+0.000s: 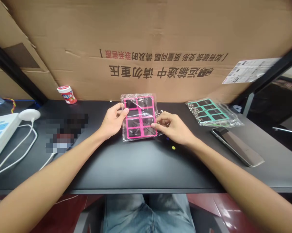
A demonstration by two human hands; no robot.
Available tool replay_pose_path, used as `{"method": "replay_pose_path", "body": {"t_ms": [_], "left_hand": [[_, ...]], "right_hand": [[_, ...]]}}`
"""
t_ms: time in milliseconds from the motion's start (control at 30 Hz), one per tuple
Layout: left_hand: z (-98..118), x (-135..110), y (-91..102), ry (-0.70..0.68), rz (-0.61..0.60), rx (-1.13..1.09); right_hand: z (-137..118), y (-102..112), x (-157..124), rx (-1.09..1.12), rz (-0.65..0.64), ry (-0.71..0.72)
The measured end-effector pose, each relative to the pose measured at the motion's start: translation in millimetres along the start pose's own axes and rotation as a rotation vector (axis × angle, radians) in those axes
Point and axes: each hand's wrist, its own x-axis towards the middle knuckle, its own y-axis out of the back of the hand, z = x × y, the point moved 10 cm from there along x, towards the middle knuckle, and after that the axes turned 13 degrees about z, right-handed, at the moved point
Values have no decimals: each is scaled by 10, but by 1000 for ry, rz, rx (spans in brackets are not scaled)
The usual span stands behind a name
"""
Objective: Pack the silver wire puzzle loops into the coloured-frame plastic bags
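Observation:
A flat pink-framed panel with black rectangles, inside a clear plastic bag [140, 117], is held up above the black table. My left hand [113, 119] grips the bag's left edge, thumb in front and fingers behind. On the other side, my right hand [172, 127] is closed at the lower right edge, its thumb and fingertips pinching the plastic. Part of the right fingers is hidden behind the bag. Farther right lies a similar bagged panel with a green frame [209, 111], touched by neither hand.
A large cardboard sheet [146, 35] with printed characters stands along the back of the black table [136, 171]. A red and white bottle [67, 94] stands back left. At left are a white power strip [2, 129] and cables. A phone [237, 145] lies at right, a yellow dot [173, 148] nearer the middle.

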Motion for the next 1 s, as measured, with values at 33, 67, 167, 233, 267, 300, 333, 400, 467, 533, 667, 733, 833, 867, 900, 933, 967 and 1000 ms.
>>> {"method": "replay_pose_path", "body": {"t_ms": [33,67,167,233,267,300,333,400,467,533,667,733,833,867,900,933,967,1000], "left_hand": [[-6,-1,-4,10,-3,-3],[-10,0,-2,16,0,-1],[4,16,26,7,25,15],[29,25,40,-11,33,19],[41,27,40,-17,29,18],[51,27,37,-21,23,16],[61,25,34,-25,17,15],[75,17,20,-32,-1,14],[77,8,6,-34,-16,7],[57,-1,-11,-19,-33,-5],[32,-21,-41,0,-53,-24],[37,-33,-60,5,-58,-32],[42,-28,-72,27,-53,-54],[45,-9,-54,29,-39,-56],[47,20,-16,26,-12,-50],[48,59,46,18,29,-33],[37,102,120,15,71,0],[30,149,224,6,132,37]], "right_hand": [[-15,-13,-5,47,-15,-16],[-20,-19,-7,106,-28,-42],[8,-12,-3,290,-69,-129],[40,19,11,366,-78,-159],[52,32,18,374,-81,-159],[63,42,24,362,-84,-152],[77,44,28,332,-87,-144],[113,27,29,249,-100,-136],[160,24,37,168,-89,-133],[206,44,53,99,-57,-130],[227,69,55,47,-26,-134],[174,49,35,57,-43,-123],[66,16,13,120,-82,-89],[49,37,21,152,-72,-84],[50,84,40,186,-40,-87],[73,157,67,217,12,-100],[112,245,95,241,74,-119],[158,337,120,252,137,-140]]}}
